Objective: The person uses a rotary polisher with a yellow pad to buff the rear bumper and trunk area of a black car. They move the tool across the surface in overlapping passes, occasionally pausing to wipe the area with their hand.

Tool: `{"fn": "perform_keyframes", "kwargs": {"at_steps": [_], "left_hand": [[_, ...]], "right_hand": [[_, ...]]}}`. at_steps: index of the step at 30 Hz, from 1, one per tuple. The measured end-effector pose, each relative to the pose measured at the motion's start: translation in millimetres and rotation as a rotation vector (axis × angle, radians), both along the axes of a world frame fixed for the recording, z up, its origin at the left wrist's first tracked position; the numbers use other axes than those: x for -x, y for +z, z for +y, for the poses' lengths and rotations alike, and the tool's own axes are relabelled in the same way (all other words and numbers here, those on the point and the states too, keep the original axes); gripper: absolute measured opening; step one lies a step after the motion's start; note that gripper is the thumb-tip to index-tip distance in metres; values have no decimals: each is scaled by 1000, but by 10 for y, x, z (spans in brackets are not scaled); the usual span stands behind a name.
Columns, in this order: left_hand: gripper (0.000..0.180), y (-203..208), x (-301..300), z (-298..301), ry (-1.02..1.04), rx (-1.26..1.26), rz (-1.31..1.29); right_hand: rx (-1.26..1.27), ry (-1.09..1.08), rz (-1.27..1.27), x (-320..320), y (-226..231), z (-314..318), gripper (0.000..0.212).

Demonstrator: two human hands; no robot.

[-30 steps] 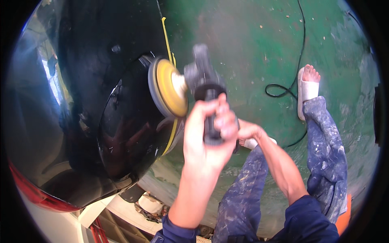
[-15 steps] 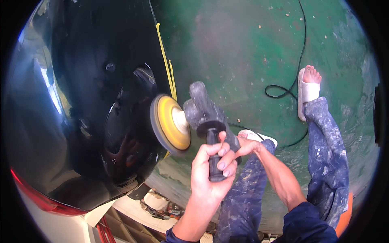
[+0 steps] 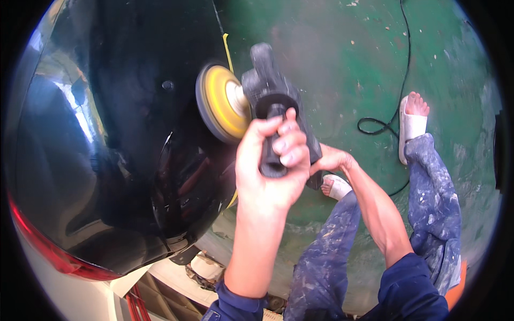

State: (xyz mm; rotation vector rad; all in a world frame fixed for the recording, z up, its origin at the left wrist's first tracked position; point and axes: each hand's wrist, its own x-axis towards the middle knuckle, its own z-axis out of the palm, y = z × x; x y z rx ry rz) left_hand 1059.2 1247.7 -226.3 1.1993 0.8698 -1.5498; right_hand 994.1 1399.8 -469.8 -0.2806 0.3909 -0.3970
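Note:
My left hand (image 3: pixel 276 158) wraps round the black side handle of a corded rotary polisher (image 3: pixel 270 83). Behind it, my right hand (image 3: pixel 333 159) grips the rear of the machine's body; most of its fingers are hidden by the tool. The polisher's yellow disc (image 3: pixel 227 101), edged by a dark pad blurred as if spinning, is tilted on edge with its face towards a glossy black car panel (image 3: pixel 128 123). Pad and panel look in contact, though the pad's face is hidden. Yellow masking tape (image 3: pixel 228 52) runs along the panel's edge beyond the disc.
A red tail light (image 3: pixel 59 249) curves round the car's near left corner. On the green floor (image 3: pixel 332 69), a black cord (image 3: pixel 409 59) loops beside my right foot in a white slipper (image 3: pixel 414 124). Shelving (image 3: pixel 176 297) with red rods stands at the lower left.
Both hands have carried the polisher farther away along the car's side, up in the view. The grip of each hand stays the same.

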Motion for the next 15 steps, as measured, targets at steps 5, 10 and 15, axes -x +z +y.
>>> {"fn": "perform_keyframes", "kwargs": {"at_steps": [5,10,15], "left_hand": [[35,128,-85,644,-5,-110,31],[33,385,-311,1019,52,-271,51],[40,867,-395,1243,-5,-481,-14]], "right_hand": [[10,41,-10,-123,102,893,49],[-32,206,8,-101,599,1183,66],[-167,69,-53,-374,1256,1945,51]]}}
